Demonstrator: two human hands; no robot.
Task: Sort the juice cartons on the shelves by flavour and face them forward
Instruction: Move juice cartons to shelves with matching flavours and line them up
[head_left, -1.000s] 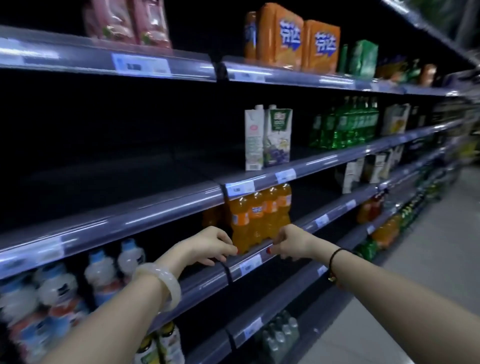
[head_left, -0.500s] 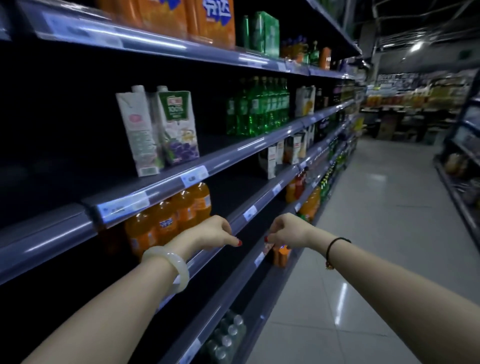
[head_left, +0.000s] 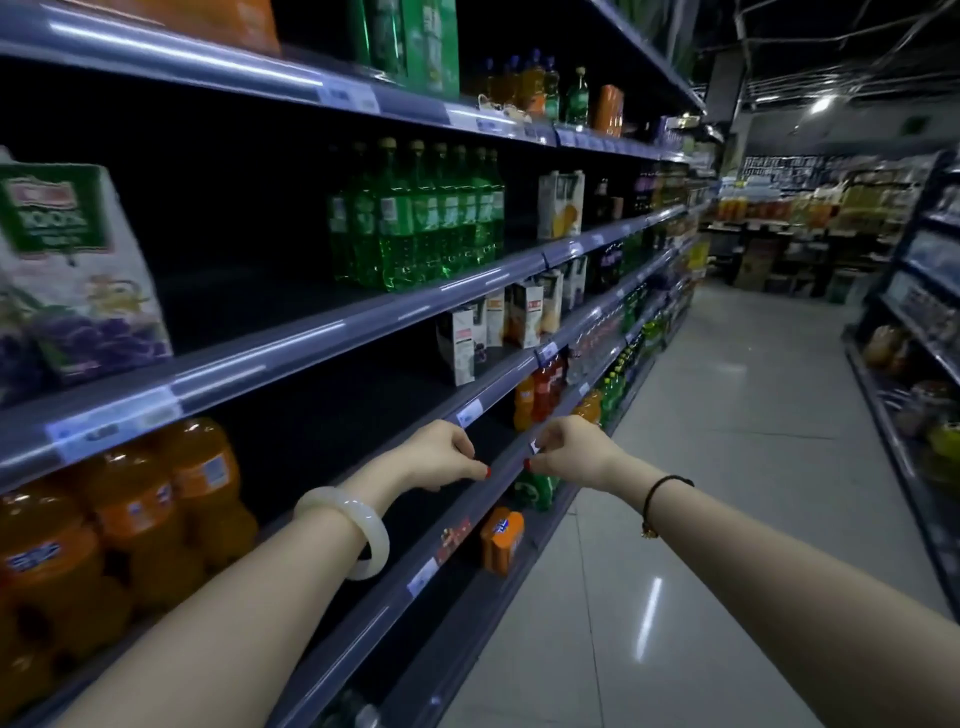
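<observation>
A grape juice carton (head_left: 78, 275) with a green label stands at the far left on the middle shelf. Further along that shelf an orange juice carton (head_left: 560, 205) stands beside the green bottles (head_left: 421, 218). One shelf lower, several juice cartons (head_left: 511, 317) stand turned at different angles. My left hand (head_left: 441, 457) and my right hand (head_left: 569, 449) are stretched out in front of the shelf rail (head_left: 498, 395), fingers loosely curled, holding nothing. Both are well short of the cartons.
Orange soda bottles (head_left: 130, 519) fill the lower left shelf. An orange pack (head_left: 501, 540) sits on a low shelf. More bottles line the shelves down the aisle. The tiled aisle floor (head_left: 701, 493) runs to the right, with another shelf unit (head_left: 919, 364) opposite.
The view has swung right along the aisle. The grape carton has slid to the left edge, and the lower cartons have come into view. Both hands stay held out, empty.
</observation>
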